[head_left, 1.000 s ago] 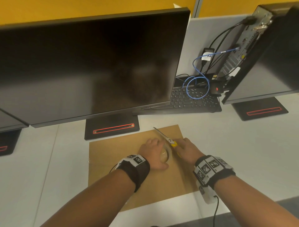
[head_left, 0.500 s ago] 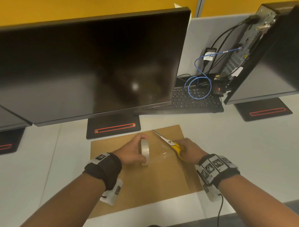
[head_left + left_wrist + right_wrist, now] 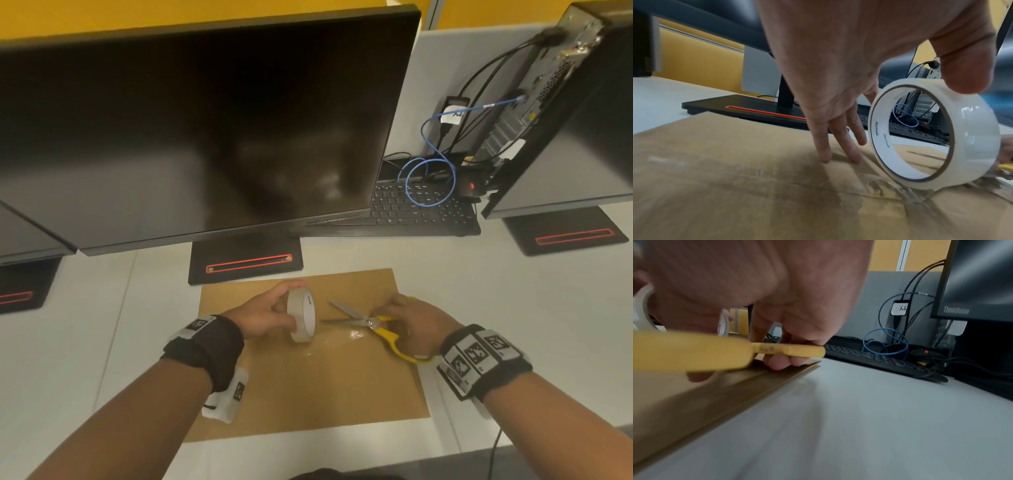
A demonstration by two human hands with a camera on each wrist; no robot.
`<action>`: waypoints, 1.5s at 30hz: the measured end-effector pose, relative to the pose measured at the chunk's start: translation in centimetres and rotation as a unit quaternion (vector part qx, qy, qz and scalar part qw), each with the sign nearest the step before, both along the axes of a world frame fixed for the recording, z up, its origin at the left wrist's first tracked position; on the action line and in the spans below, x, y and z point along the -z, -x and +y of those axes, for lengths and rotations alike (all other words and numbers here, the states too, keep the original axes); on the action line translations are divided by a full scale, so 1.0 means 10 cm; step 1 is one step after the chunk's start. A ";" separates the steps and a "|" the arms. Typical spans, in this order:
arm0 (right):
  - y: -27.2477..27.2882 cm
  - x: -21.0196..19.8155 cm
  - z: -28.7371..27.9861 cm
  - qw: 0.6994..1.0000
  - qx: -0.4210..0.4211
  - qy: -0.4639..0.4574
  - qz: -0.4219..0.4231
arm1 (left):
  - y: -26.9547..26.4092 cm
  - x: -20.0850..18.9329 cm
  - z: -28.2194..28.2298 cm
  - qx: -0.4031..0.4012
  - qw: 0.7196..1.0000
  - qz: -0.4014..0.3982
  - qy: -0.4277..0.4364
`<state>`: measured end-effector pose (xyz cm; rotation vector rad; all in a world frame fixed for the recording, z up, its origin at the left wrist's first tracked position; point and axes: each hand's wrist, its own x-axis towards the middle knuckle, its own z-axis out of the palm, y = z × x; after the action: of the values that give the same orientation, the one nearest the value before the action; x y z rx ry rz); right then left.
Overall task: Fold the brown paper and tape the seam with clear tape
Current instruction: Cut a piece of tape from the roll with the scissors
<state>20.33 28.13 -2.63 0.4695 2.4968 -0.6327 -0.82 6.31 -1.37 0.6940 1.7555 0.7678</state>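
Where the desk (image 3: 513, 308) edge ran nearest the wearer, the inventory began: folded brown paper (image 3: 308, 394), flat, lying at 12 o'clock from the body, its near edge close to the desk edge, its right edge shown as doubled layers in the right wrist view.

Left hand (image 3: 263, 313): above the paper's centre-left; thumb and forefinger pinched the tape roll (image 3: 302, 315) from the top and the near side, remaining fingers (image 3: 840, 146) extended, their tips touching the paper.

Tape roll: clear tape on a white core, held upright on its rim, lower rim at the paper; a glossy strip (image 3: 339, 341) ran from the roll toward 3 o'clock, stuck along the seam, wrinkled in places.

Right hand (image 3: 416, 323): at 3 o'clock from the roll, fingers curled through and around the yellow handles of the scissors (image 3: 370, 323). Blades parted in a narrow V, tips pointing toward 9 and 10 o'clock, just beside the roll, low over the strip. Whether the blades touched the tape could not be told.

Monitor base (image 3: 245, 262): black with red slot, at 12 o'clock just beyond the paper's far edge.

Monitor (image 3: 191, 120): dark, above the base.

Keyboard (image 3: 421, 212): black, at 1 o'clock, a blue cable (image 3: 430, 185) looped over it.

Second monitor (image 3: 582, 120): at 2 o'clock, seen from behind, cables attached.
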 end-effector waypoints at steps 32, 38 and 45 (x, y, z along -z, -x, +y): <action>0.20 0.14 -0.36 0.997 -0.067 0.045 -0.001 | 0.07 0.07 0.29 -0.074 0.988 0.088 0.103; 0.21 0.17 -0.34 0.997 -0.066 0.046 0.018 | 0.11 0.04 0.30 -0.095 0.987 0.090 0.091; 0.24 0.20 -0.37 0.995 -0.065 0.073 0.016 | 0.31 0.06 0.20 -0.112 0.983 0.068 0.130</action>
<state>17.97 24.42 -4.64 0.2425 2.4647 -0.7693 -3.91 8.32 -1.92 0.3846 2.0393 0.6345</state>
